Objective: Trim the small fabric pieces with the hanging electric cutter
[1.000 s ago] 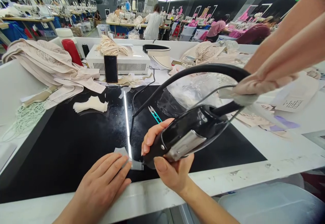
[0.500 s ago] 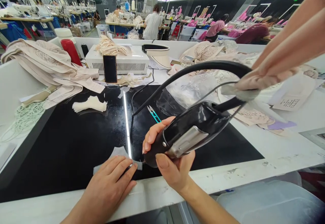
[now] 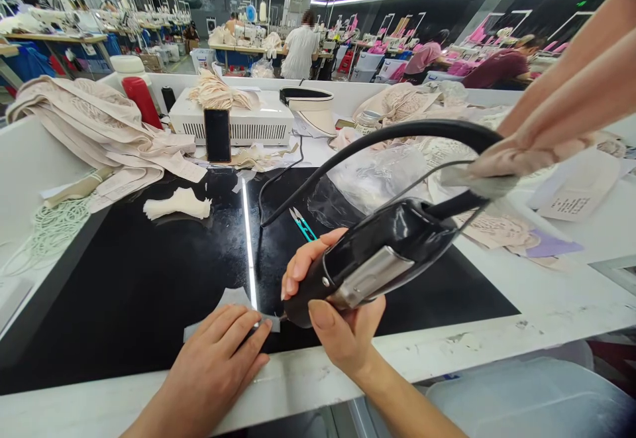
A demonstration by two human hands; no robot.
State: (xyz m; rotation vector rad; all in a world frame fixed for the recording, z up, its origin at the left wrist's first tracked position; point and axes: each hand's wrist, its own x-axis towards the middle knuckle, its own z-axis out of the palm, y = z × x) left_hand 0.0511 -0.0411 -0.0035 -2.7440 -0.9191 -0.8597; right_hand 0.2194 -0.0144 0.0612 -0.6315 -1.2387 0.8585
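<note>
My left hand (image 3: 221,352) lies palm down, its fingers flat on a small grey fabric piece (image 3: 233,297) near the front edge of the black mat (image 3: 129,292). Most of that piece is hidden under the fingers. My right hand (image 3: 342,332) is wrapped round a black corded handheld tool (image 3: 368,269) with a shiny metal lever plate on its side. The tool is tilted, its narrow tip down at the right end of the grey piece, beside my left fingertips. Whether the tip touches the fabric I cannot tell. Its thick black cable (image 3: 397,128) loops up behind it.
A beige fabric strap (image 3: 551,133) from the upper right holds the cable. Teal thread snips (image 3: 302,224) and a cream fabric scrap (image 3: 177,205) lie on the mat. Behind stand a phone (image 3: 217,135) and a white vented box (image 3: 261,123). Beige fabric (image 3: 94,120) is heaped at left.
</note>
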